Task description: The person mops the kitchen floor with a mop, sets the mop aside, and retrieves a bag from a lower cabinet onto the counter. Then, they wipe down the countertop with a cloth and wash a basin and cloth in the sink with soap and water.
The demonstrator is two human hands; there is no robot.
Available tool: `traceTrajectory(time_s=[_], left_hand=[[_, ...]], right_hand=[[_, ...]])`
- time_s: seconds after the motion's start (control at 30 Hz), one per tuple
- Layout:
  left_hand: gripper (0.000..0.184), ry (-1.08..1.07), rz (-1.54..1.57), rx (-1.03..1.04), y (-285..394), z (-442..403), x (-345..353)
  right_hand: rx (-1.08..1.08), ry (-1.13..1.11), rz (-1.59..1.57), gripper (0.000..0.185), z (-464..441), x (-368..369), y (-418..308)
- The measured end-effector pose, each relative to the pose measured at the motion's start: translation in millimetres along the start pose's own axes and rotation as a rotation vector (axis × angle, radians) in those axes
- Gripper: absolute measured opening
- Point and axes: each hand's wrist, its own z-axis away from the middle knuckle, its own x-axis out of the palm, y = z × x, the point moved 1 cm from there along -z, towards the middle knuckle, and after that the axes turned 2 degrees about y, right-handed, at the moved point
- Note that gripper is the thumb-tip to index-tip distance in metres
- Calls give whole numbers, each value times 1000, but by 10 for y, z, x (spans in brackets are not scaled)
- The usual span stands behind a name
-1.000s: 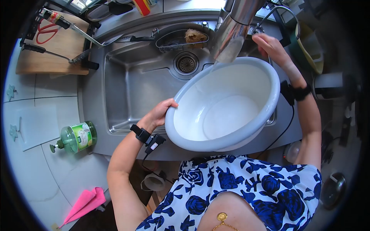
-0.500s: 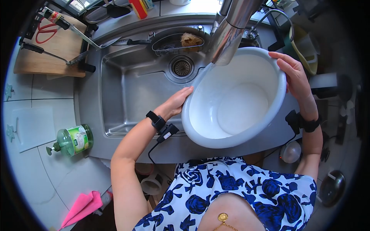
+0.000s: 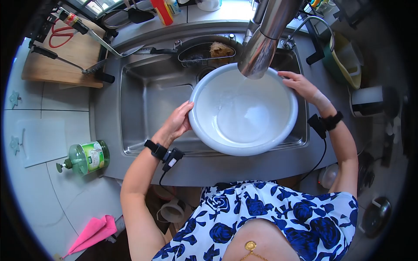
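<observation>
A large white basin [image 3: 244, 145] with a pale blue rim is over the right part of the steel sink [image 3: 152, 104], nearly level. My left hand [image 3: 177, 121] grips its left rim, with the fingers partly hidden under the edge. On the upper right rim rests my right hand [image 3: 300, 83], fingers on the edge. The metal faucet [image 3: 260, 50] hangs over the basin's back rim, and some water shows inside the basin.
Behind the basin sits a wire caddy [image 3: 191, 60] with a brown scrubber [image 3: 221, 50]. A knife [image 3: 156, 51] lies at the sink's back edge. Left are a wooden board [image 3: 65, 61], a green pump bottle [image 3: 87, 157] and a pink cloth [image 3: 93, 234]. A green-yellow tub [image 3: 344, 65] stands right.
The basin has gone from a tilt to nearly level and moved left over the sink. My right hand, off the rim a second ago, is now on it.
</observation>
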Motion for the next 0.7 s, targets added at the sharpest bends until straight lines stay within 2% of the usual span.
traceTrajectory(time_s=[0.03, 0.1, 0.13, 0.23, 0.37, 0.57, 0.7], left_hand=[[33, 28, -8, 6, 19, 96, 31], [33, 92, -9, 15, 0, 212, 29], [33, 127, -4, 15, -16, 256, 16], [32, 210, -1, 30, -51, 366, 15], [33, 278, -20, 82, -30, 451, 57], [36, 307, -85, 178, -87, 485, 142], [39, 306, -90, 175, -95, 440, 176]], right_hand=[[-17, -26, 57, 39, -133, 38, 128], [-201, 62, 274, 41, -385, 169, 237], [-162, 90, 440, 39, -443, 186, 173], [-206, 25, 469, 36, -693, 331, 44], [-482, 117, 549, 28, -906, 504, 6], [-533, 80, 546, 24, -987, 525, 82], [-460, 51, 578, 23, -971, 509, 107]])
